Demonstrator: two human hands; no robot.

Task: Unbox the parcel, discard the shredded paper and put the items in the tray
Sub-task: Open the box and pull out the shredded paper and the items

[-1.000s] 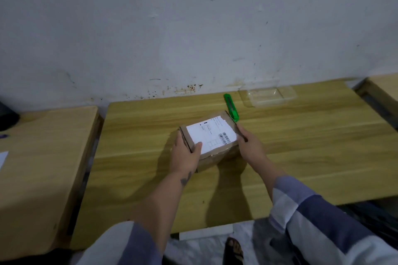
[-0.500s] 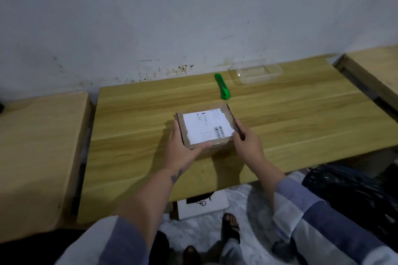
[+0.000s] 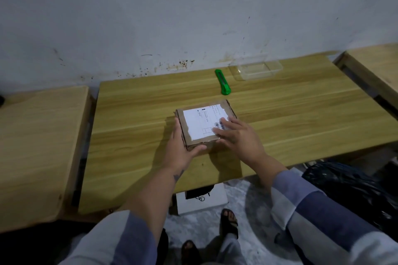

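Note:
A small brown cardboard parcel (image 3: 200,122) with a white shipping label lies closed on the wooden table (image 3: 280,118). My left hand (image 3: 181,150) grips its left side and near corner. My right hand (image 3: 239,137) lies flat on its top, fingers spread over the label's barcode. A clear plastic tray (image 3: 256,69) stands at the back of the table by the wall. It looks empty. A green box cutter (image 3: 223,82) lies between the tray and the parcel.
A second wooden table (image 3: 38,135) stands to the left, a third (image 3: 374,64) at the far right. Under the table lie a white box (image 3: 202,200) and a black plastic bag (image 3: 353,187). My sandalled feet are below.
The parcel has come down to rest on the table. My right hand has moved from the parcel's right edge onto its top. The view has tilted downward.

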